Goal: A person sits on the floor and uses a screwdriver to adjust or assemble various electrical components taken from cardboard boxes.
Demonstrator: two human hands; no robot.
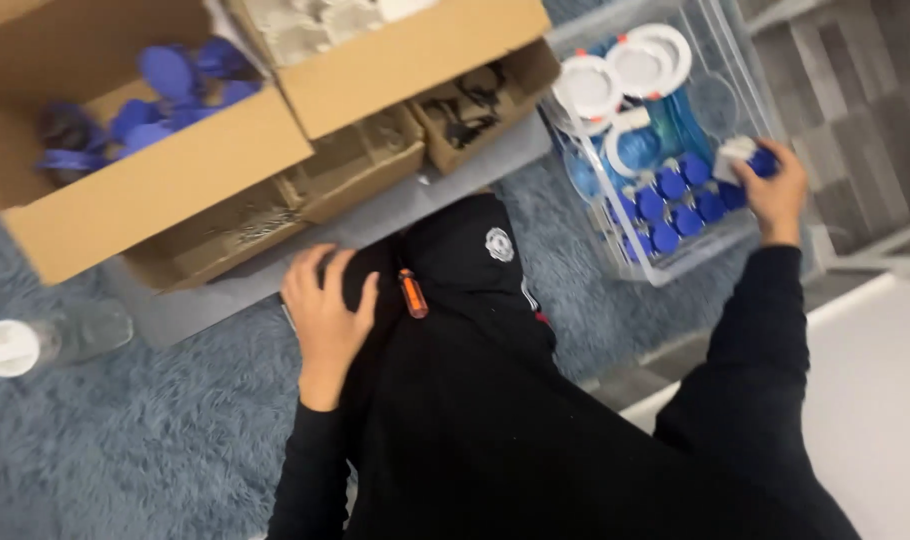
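A capped bottle (45, 338) lies on the blue rug (125, 440) at far left, below a carton (165, 185) of blue parts. The left hand (325, 310) rests flat, fingers spread, on the black-clad knee, just beside an orange screwdriver (412, 293). At right, the right hand (773, 190) grips a blue-and-white part (747, 156) over the clear bin (735, 70) of blue caps.
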